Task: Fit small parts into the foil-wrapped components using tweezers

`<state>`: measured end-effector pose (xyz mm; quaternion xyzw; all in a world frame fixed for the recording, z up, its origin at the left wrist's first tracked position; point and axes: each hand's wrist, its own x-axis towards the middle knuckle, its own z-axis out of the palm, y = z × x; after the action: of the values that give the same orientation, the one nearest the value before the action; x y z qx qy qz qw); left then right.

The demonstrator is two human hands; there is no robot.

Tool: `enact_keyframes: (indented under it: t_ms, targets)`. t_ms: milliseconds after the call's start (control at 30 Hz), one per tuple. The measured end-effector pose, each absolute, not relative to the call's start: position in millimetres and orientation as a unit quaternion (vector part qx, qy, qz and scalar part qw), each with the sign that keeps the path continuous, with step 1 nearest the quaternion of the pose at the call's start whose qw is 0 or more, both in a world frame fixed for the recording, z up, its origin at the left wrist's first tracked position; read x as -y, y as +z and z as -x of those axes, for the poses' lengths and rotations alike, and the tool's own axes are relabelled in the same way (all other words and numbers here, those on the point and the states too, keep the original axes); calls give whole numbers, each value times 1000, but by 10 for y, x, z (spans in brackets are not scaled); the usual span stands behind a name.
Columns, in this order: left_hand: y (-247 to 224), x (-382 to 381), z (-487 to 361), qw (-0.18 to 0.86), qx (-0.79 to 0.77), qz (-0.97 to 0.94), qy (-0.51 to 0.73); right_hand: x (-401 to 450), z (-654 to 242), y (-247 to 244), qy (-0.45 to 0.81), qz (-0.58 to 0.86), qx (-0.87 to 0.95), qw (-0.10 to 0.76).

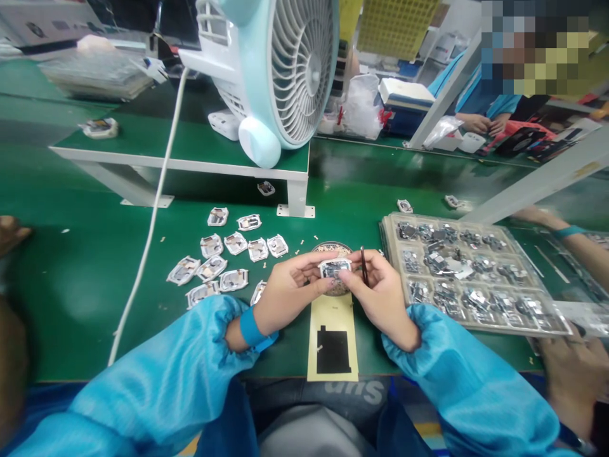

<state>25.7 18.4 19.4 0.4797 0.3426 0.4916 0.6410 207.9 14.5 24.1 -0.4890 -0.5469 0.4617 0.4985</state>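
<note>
Between my two hands is a white watch-like casing point(334, 268) with dark parts inside. My left hand point(292, 282) grips its left side, thumb along the lower edge. My right hand point(380, 289) pinches its right side and also has dark tweezers point(364, 266) between the fingers, pointing up. Behind and below the casing sits a round dish point(333, 246) of tiny pale pieces, partly hidden by my hands. Nearer my body lies a yellow sheet point(349, 317) bearing a black rectangular piece point(333, 352). Several similar white casings point(233, 279) are spread on the green table left of my hands.
A clear tray point(391, 254) of small metal parts lies at the right. A blue-white fan point(304, 76) stands on a raised green shelf point(181, 162), its white cable point(152, 235) running down the left. Other people's hands point(575, 368) show at both sides and the back.
</note>
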Motion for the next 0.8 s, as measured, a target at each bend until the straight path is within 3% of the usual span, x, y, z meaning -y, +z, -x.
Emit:
enact_keyframes:
  t_ms: [433,667,800]
  targets:
    - [188,-170,-271,595,-376,-513,491,-143,-2081,213,505,481,559,449]
    - [236,-168,-243,447,-461,-636,428,-127,-2019,236,460,490,583,456]
    - [223,-151,-258,436,-452,-629,458,-101,-1995,199,455,485,584,466]
